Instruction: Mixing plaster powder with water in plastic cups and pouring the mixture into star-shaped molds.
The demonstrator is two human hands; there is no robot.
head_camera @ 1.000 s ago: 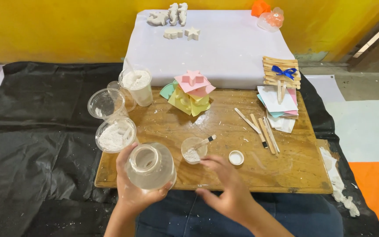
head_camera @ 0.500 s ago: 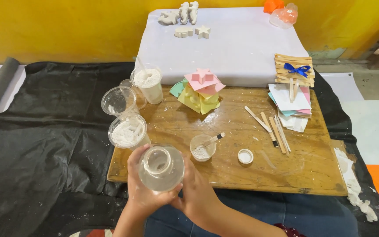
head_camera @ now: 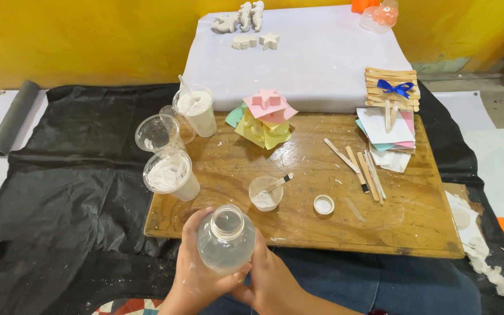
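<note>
Spreading under everything is a black plastic sheet [head_camera: 71, 192], and on it lies a wooden board [head_camera: 322, 192] (scuffed and dusted white). Behind the board sits a white-covered block [head_camera: 304, 64] carrying pale cast shapes [head_camera: 246, 23]. Cups of white powder [head_camera: 170, 174] stand along the board's left side, a folded paper stack [head_camera: 263, 116] near its back edge, wooden sticks [head_camera: 363, 166] to the right. A small cup [head_camera: 265, 193] with a stirrer stands mid-board, a white cap [head_camera: 324, 205] just beside it. At the near edge, the left hand [head_camera: 196, 274] and right hand [head_camera: 269, 283] both wrap a clear open bottle [head_camera: 226, 239], fingers curled against its sides.
</note>
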